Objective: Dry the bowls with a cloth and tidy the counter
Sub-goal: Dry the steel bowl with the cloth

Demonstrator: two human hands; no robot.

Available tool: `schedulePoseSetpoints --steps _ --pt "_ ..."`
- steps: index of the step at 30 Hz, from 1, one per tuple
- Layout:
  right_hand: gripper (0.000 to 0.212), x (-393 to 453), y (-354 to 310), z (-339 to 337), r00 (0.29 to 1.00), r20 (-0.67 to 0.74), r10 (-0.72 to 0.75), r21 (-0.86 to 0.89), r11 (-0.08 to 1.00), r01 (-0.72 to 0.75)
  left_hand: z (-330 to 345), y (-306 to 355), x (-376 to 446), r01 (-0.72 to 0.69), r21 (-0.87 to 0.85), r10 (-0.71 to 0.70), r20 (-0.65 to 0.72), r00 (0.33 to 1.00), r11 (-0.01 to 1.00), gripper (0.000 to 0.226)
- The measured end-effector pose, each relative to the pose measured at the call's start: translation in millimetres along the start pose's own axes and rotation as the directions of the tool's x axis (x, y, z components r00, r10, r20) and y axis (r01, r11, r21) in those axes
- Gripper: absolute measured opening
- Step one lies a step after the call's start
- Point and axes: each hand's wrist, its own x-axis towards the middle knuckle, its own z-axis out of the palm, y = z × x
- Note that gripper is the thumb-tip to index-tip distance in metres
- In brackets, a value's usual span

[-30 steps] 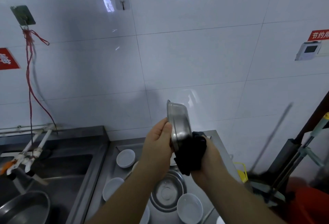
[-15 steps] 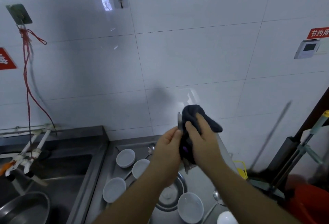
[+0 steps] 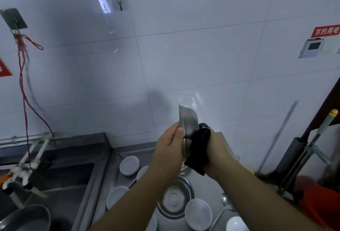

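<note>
Drying step: left hand (image 3: 170,150) pinches rim of steel bowl (image 3: 188,126) held on edge above the surface (image 3: 207,179); right hand (image 3: 216,152) clamps black cloth (image 3: 199,150) on its outer side. Next, probably rotate it, wipe the rest

A red cord (image 3: 23,76) hangs from a wall hook (image 3: 13,18) over the sink (image 3: 60,177). A wall panel (image 3: 311,48) sits under a red sign (image 3: 326,30). An orange bucket (image 3: 320,203) stands at right, mop handles (image 3: 312,146) beside it.
</note>
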Motion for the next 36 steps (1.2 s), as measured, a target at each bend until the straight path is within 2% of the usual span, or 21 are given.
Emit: schedulePoseSetpoints --steps 3,5,8,10,12,15,17,21,25,27,29,31,32,33,34,36 --pt "0.029 -2.2 3.4 -4.7 0.999 0.027 -0.03 -0.045 0.998 0.031 -8.7 0.3 5.2 -0.075 0.111 0.064 0.099 0.993 0.991 0.033" --pt "0.028 -0.4 4.1 -6.9 0.998 0.025 -0.057 -0.028 0.998 0.058 -12.8 -2.7 5.5 -0.134 0.243 0.097 0.159 0.983 0.961 0.033" --pt "0.04 4.5 1.3 -8.4 0.997 0.003 -0.076 0.048 0.996 0.076 -14.3 -6.1 1.1 -0.193 0.486 0.052 0.289 0.956 0.852 0.031" --pt "0.044 5.2 -2.1 -8.4 0.996 -0.02 -0.092 0.089 0.992 0.094 -17.0 -6.9 -0.5 -0.235 0.578 0.022 0.352 0.936 0.782 0.031" --pt "0.043 5.5 -2.8 -8.6 0.992 -0.075 -0.106 0.07 0.991 0.111 -22.7 -8.2 1.4 -0.298 0.64 0.014 0.409 0.912 0.708 0.022" --pt "0.061 3.4 -0.1 -10.3 0.986 -0.139 -0.087 0.057 0.994 0.096 -30.4 -9.4 1.5 -0.425 0.684 -0.018 0.539 0.842 0.593 0.025" --pt "0.054 3.1 6.4 -14.2 0.983 -0.169 -0.067 0.048 0.996 0.076 -34.2 -10.8 1.2 -0.486 0.683 -0.047 0.604 0.795 0.546 0.021" --pt "0.027 4.8 23.1 -20.1 0.974 -0.223 -0.021 0.054 0.998 0.034 -42.8 -15.8 5.2 -0.567 0.684 -0.053 0.658 0.751 0.459 0.012" --pt "0.025 4.4 35.7 -17.8 0.971 -0.238 -0.039 0.064 0.996 0.056 -51.9 -23.1 6.8 -0.561 0.663 -0.045 0.665 0.746 0.495 0.016" --pt "0.026 5.2 41.1 -16.3 0.97 -0.237 -0.047 0.068 0.996 0.065 -57.8 -25.2 6.9 -0.555 0.644 0.024 0.642 0.766 0.527 0.018" --pt "0.027 6.5 46.2 -16.5 0.969 -0.242 -0.054 0.085 0.993 0.076 -67.6 -30.7 9.4 -0.552 0.659 0.179 0.547 0.818 0.511 0.027" --pt "0.033 6.9 52.0 -17.5 0.961 -0.269 -0.067 0.118 0.988 0.102 -81.1 -39.1 16.3 -0.466 0.717 0.302 0.357 0.884 0.518 0.039" --pt "0.034 7.9 55.2 -19.4 0.956 -0.284 -0.073 0.131 0.985 0.114 -88.9 -45.0 20.0 -0.384 0.726 0.311 0.241 0.919 0.571 0.041" --pt "0.032 8.6 58.6 -21.6 0.954 -0.29 -0.075 0.14 0.983 0.12 -96.7 -51.6 23.0 -0.267 0.713 0.259 0.123 0.958 0.648 0.042" --pt "0.03 8.8 61.7 -24.1 0.954 -0.293 -0.068 0.144 0.983 0.114 -103.3 -58.4 25.3 -0.128 0.672 0.147 0.029 0.989 0.729 0.043" --pt "0.033 7.9 67.6 -28.6 0.951 -0.309 -0.033 0.137 0.987 0.079 -112.2 -74.0 28.2 0.139 0.525 -0.144 -0.032 0.989 0.84 0.035"
